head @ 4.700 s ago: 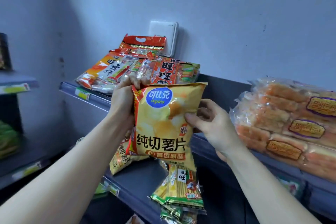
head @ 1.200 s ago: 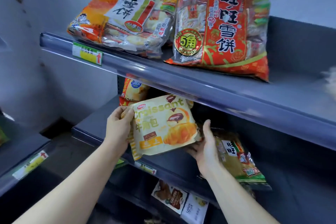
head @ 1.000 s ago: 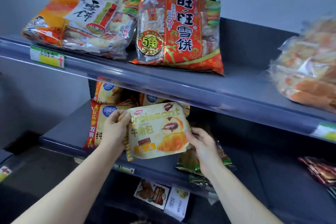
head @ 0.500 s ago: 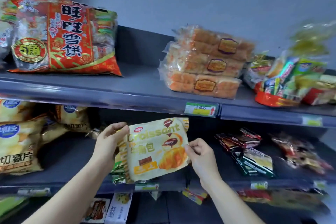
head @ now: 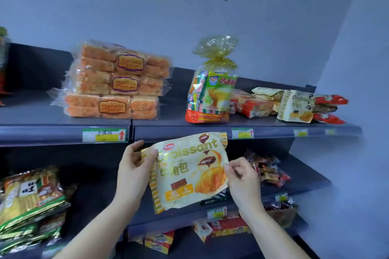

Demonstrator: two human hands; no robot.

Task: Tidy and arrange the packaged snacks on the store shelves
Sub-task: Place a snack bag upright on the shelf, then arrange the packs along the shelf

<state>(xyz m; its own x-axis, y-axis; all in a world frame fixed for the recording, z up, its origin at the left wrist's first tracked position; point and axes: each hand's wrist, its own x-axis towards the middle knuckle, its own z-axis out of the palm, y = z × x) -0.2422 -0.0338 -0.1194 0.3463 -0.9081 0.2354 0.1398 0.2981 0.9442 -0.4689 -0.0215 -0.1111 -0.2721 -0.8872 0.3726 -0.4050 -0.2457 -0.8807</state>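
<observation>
A croissant packet point(head: 189, 171) is being held up in the air in front of the shelving, just below the front edge of the upper shelf point(head: 63, 130) and above the middle shelf point(head: 305, 183), resting on neither. Its left edge is being pinched by the left hand point(head: 132, 166), thumb on the printed face; its right edge is being gripped by the curled fingers point(head: 229, 169) of the right hand point(head: 242, 178). A matching packet point(head: 294, 108) is standing at the right end of the upper shelf, so that spot is being judged the likely home. The step is best done with the packet gripped only by its sealed edges, so the pastry is not being crushed; with the printed face turned outward; and with the tied bag of cakes point(head: 210, 94) being cleared on the way across.
</observation>
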